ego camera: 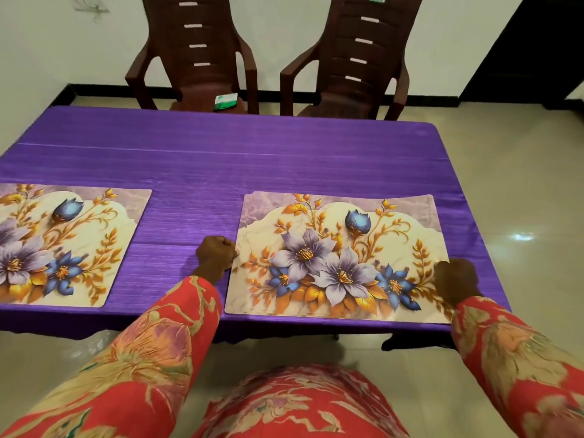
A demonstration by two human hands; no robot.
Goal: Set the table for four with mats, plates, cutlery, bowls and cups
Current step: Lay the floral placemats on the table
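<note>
A floral mat [339, 254] lies at the near right of the purple table [205, 153]; a second edge peeks out at its top left corner, so it looks like a stack. My left hand [216, 252] pinches the mat's left edge with curled fingers. My right hand [455, 279] grips its right edge near the table's corner. Another floral mat [63, 245] lies flat at the near left, partly cut off by the frame.
Two brown plastic chairs [196, 58] [354, 58] stand at the table's far side; a small green and white packet [226, 101] lies on the left seat. Tiled floor runs along the right of the table. The far half of the tablecloth is bare.
</note>
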